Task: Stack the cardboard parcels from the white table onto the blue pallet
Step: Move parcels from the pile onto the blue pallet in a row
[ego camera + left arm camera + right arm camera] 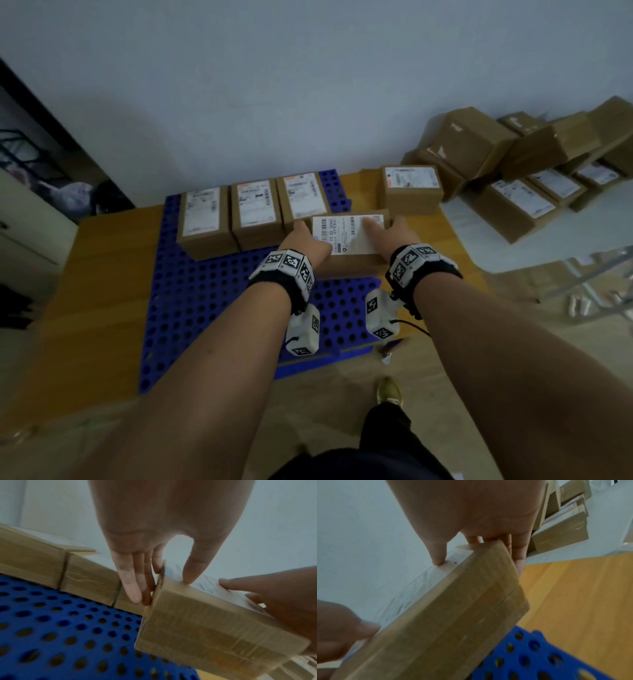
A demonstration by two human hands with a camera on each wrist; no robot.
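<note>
I hold a cardboard parcel [349, 236] with a white label on top between both hands, low over the right side of the blue perforated pallet [205, 308]. My left hand [310, 236] grips its left end, fingers down the side and thumb on the label. My right hand [387, 226] grips the right end the same way. The left wrist view shows the parcel [214, 628] just in front of a row of parcels [85, 573]. In the right wrist view the parcel [445, 622] is tilted above the pallet [530, 655]. Three labelled parcels [255, 212] stand side by side along the pallet's back.
The white table [479, 233] at the right carries a heap of several parcels [513, 205]. One more parcel [411, 190] stands on the wooden board [102, 274] by the pallet's back right corner. A wall runs close behind. A dark rack [20, 154] is at far left.
</note>
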